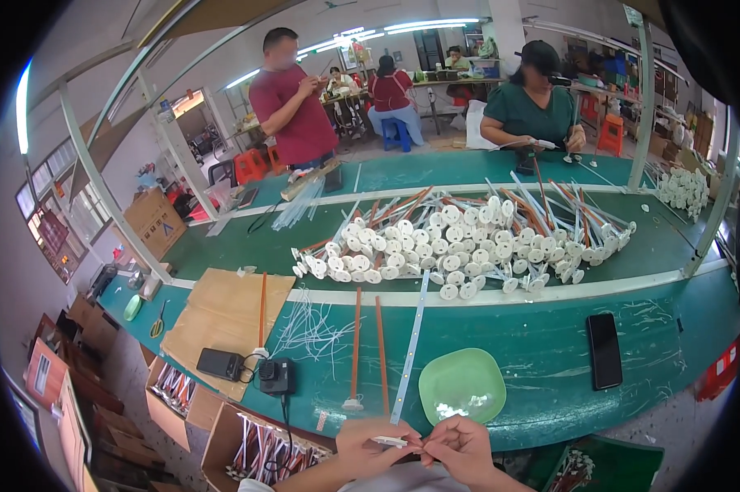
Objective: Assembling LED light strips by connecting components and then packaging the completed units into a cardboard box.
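Left hand curled around white disc, right hand pinched, hold unclear, beside table edge

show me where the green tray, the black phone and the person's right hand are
green tray (462, 373): head view, bare inner surface
black phone (605, 351): head view, middle of its dark face
right hand (462, 443): head view, back of the hand

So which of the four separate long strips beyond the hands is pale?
The dotted whitish strip beside the green plastic tray; the other three are orange-brown.
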Demonstrator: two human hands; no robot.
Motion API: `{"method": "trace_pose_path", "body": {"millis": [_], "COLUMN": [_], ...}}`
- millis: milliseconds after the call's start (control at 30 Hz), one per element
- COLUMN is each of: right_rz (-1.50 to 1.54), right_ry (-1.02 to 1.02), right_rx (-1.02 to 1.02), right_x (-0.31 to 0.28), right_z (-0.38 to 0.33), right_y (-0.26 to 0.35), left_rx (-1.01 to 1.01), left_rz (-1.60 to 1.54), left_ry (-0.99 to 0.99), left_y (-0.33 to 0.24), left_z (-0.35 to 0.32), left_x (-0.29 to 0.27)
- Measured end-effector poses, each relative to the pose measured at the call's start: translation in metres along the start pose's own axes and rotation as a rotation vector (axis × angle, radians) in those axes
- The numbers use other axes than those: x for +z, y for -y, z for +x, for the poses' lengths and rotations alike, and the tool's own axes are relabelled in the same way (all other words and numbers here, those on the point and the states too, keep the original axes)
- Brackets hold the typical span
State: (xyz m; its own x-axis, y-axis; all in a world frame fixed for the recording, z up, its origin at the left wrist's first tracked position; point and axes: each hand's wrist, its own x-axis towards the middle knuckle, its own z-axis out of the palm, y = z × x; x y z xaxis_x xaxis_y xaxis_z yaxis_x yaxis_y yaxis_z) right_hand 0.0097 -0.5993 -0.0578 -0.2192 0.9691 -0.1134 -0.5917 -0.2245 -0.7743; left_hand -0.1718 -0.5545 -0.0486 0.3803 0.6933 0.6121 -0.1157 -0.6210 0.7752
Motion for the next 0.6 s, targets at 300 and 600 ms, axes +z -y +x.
{"method": "trace_pose_path", "body": {"millis": [300, 600], "right_rz": [-0.848, -0.888], "right_ry": [-0.087, -0.121], "right_rx": [-0.811, -0.844], "right_x": [0.012, 0.013], "right_z": [0.003, 0.001], "right_y": [0.007, 0.005], "left_rx": [0.006, -0.075], "left_rz": [0.137, 0.112], "left_ry": [-0.058, -0.158], "left_y": [-0.001, -0.008], "left_z": [0.001, 0.001], "left_x": [-0.002, 0.005]}}
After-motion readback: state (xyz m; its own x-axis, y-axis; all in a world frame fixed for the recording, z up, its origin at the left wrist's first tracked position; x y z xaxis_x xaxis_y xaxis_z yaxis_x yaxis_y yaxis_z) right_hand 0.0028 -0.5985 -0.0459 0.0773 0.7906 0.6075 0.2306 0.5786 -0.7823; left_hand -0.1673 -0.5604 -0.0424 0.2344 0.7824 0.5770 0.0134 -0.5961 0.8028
